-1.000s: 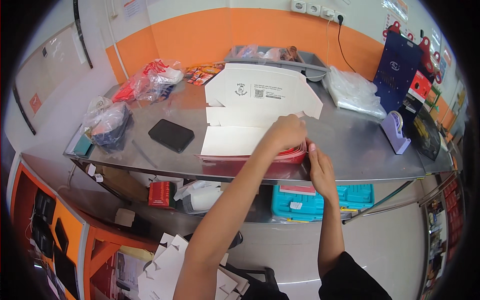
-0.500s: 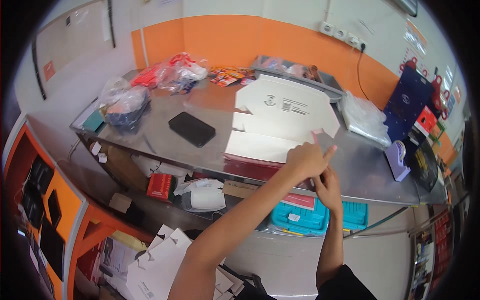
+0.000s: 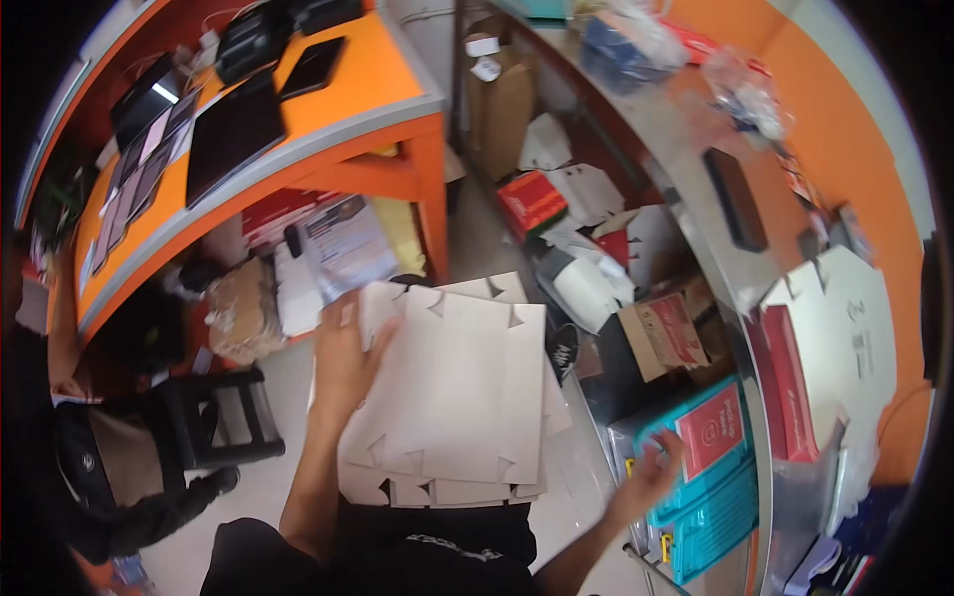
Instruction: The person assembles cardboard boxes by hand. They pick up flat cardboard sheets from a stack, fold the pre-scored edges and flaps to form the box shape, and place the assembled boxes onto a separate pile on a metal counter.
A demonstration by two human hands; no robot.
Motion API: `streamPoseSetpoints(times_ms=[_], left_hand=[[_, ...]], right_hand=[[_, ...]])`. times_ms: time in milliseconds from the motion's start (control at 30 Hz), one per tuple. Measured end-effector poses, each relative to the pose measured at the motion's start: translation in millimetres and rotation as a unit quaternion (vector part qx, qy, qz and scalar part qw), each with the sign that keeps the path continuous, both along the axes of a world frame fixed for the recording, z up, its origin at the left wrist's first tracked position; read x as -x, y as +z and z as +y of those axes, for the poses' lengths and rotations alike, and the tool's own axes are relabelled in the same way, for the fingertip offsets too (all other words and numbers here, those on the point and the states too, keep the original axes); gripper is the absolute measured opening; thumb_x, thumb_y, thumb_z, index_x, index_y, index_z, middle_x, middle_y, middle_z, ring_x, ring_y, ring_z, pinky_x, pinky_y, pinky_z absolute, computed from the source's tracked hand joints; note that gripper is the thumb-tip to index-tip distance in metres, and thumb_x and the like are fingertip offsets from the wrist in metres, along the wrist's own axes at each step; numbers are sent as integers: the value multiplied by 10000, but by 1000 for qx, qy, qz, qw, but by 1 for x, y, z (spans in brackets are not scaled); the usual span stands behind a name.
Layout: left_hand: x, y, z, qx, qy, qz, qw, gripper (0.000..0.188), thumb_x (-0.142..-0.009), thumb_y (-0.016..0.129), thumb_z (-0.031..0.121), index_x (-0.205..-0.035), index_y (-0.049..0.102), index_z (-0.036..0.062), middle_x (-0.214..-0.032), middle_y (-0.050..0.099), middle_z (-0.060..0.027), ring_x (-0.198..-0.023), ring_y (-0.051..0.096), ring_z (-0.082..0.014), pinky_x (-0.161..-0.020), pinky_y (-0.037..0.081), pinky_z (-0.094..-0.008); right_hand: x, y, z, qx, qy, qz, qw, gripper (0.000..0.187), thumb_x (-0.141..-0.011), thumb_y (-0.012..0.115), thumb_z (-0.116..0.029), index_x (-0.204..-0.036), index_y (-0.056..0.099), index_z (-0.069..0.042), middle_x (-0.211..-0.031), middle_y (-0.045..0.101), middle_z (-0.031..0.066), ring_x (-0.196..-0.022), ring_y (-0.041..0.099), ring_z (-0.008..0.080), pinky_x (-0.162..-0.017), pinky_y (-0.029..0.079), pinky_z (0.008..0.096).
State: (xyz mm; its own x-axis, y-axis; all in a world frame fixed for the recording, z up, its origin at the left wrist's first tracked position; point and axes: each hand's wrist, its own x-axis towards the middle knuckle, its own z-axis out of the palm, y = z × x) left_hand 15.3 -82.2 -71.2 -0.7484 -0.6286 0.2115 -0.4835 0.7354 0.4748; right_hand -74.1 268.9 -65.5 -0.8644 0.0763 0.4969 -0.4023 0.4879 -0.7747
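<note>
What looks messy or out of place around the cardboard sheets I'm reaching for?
The floor under the steel table is cluttered: a red box lies tipped among loose white cartons. The flat cardboard sheets under your left hand are fanned unevenly.

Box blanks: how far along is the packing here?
Done: one white box lies opened on the steel table with a red pack in it; it is not closed. In hand: the left hand rests on a stack of flat box blanks, none folded. The right hand is by the teal boxes under the table. Left: folding the blanks and closing the box.
</note>
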Motion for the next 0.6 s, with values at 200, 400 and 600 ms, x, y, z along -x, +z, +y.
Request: streamPoseSetpoints(times_ms=[200,400,600], left_hand=[[-83,-22,-7,-128,124,-150,972,839,-754,820,335,-1369,446,-97,-1290,544,-296,-1202,519,-427,-1035,422,-444],[-77,-25,-13,-106,120,-40,986,817,-684,863,228,-1322,479,-111,-1356,513,-230,-1249,476,-383,-1038,410,-438],[-80,-30,-15,-55,88,-25,994,727,-693,849,163,-1284,511,-93,-1342,525,-220,-1236,481,-377,-996,422,-438]], right_hand=[[19,-55,-105,-152,243,-267,920,779,-791,808,-256,-1393,431,64,-1293,486,206,-1158,528,355,-946,472,429],[63,-75,-115,-281,277,-312,864,841,-773,813,-325,-1406,424,69,-1232,481,205,-1161,487,372,-994,416,421],[44,-70,-121,-265,237,-274,894,785,-783,806,-254,-1410,433,35,-1242,483,186,-1201,480,369,-1015,417,423]])
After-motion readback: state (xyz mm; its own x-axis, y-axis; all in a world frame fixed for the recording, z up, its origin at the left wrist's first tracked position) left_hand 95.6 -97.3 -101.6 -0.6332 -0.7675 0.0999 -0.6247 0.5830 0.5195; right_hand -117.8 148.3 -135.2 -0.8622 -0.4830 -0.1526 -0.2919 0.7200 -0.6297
